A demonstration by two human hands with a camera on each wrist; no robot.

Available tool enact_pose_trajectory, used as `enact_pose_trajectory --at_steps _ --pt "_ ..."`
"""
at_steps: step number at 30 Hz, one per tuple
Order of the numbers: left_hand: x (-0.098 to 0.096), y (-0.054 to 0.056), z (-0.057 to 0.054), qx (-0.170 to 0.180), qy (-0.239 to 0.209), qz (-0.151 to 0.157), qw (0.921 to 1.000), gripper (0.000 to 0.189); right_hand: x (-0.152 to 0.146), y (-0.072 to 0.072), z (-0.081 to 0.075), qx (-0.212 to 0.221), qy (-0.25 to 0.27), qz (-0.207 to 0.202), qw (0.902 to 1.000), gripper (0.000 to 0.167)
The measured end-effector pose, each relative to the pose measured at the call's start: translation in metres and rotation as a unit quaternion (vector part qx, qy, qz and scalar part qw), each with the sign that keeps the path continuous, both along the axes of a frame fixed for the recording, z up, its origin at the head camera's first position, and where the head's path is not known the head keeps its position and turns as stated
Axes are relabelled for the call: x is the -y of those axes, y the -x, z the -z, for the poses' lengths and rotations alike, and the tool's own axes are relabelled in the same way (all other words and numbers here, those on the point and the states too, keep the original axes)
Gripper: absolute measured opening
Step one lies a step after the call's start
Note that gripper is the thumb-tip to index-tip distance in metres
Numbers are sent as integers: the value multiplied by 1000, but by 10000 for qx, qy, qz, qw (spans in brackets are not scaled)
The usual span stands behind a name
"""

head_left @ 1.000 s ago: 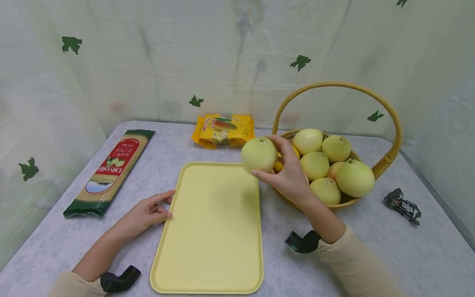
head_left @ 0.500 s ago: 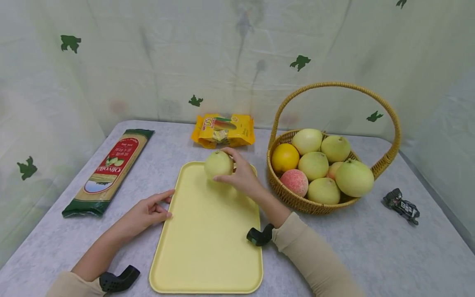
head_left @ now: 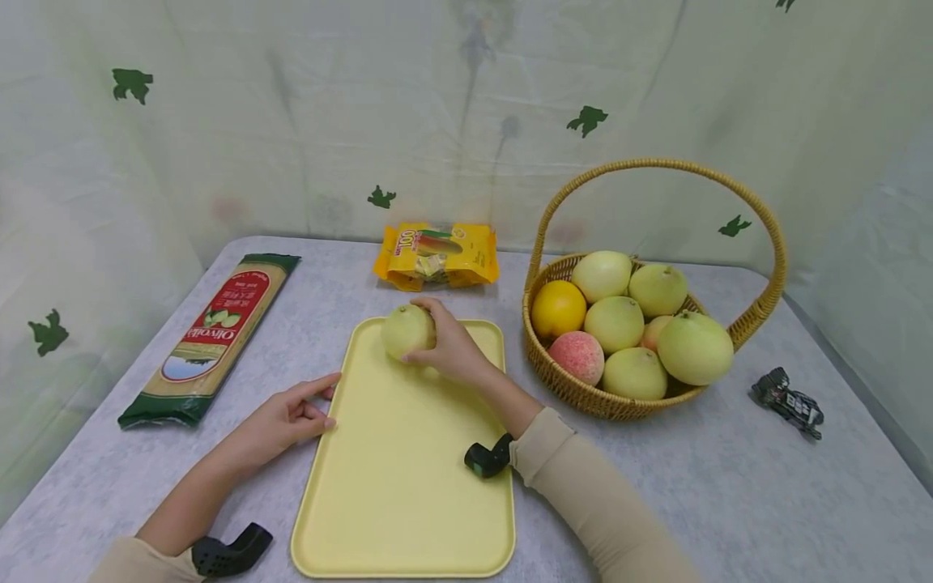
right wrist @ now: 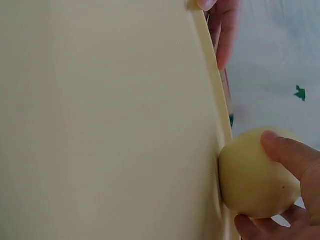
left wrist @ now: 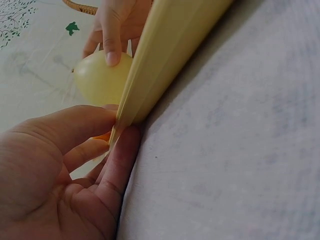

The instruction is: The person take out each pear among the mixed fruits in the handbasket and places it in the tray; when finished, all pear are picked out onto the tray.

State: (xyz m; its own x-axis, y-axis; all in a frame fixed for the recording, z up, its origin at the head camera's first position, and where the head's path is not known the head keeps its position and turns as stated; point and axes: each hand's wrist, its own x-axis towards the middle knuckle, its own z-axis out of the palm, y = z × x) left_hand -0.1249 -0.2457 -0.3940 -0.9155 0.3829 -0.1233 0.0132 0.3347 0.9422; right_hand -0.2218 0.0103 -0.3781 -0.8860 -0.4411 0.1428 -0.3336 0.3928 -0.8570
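Observation:
In the head view, my right hand [head_left: 453, 344] grips a round pale green melon [head_left: 406, 333] at the far left part of the yellow tray [head_left: 408, 470]. The right wrist view shows thumb and fingers on opposite sides of the melon [right wrist: 257, 172], which sits right at the tray's rim. My left hand [head_left: 287, 417] pinches the tray's left rim; in the left wrist view, its thumb and a finger lie on either side of the rim [left wrist: 142, 80]. A wicker basket [head_left: 583, 398] on the right holds several more melons [head_left: 615, 324], an orange [head_left: 559, 308] and a pink peach [head_left: 577, 357].
A green-ended noodle packet [head_left: 215, 332] lies left of the tray. Behind it is a yellow snack bag [head_left: 437, 256]. The basket's tall handle [head_left: 656, 164] arches up, and a small black toy car [head_left: 789, 402] stands at the far right of the grey table [head_left: 700, 478].
My right hand has carried the melon left from beside the basket and lowered it toward the tray's far left part. The left hand stays at the rim.

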Motion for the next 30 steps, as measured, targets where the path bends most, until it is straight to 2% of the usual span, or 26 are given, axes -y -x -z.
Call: enact_pose_trajectory --at_steps 9,14,18,21,23,26,28,30 --pt "2 0 2 -38 -33 16 10000 64 5 5 1 -25 -207 12 9998 84" --pt "2 0 3 -43 -14 27 10000 64 -4 -5 -7 -126 -523 143 9984 86" --pt "2 0 2 -72 9 18 10000 64 -17 -20 -24 -509 -423 112 9977 77" --pt "2 -1 2 -76 22 16 10000 64 -32 -33 -35 -1109 -231 59 9935 68" --pt "2 -1 2 -70 22 11 10000 64 -44 -41 -41 -1564 -101 81 9876 63" --pt "1 0 2 -37 13 2 10000 64 -64 -53 -47 -2376 165 47 9712 59" --pt "1 0 3 -25 4 -2 10000 64 -78 -60 -50 -2960 338 -5 9546 58" --pt "1 0 3 2 5 3 10000 65 -93 -65 -52 -3585 459 8 9324 59"
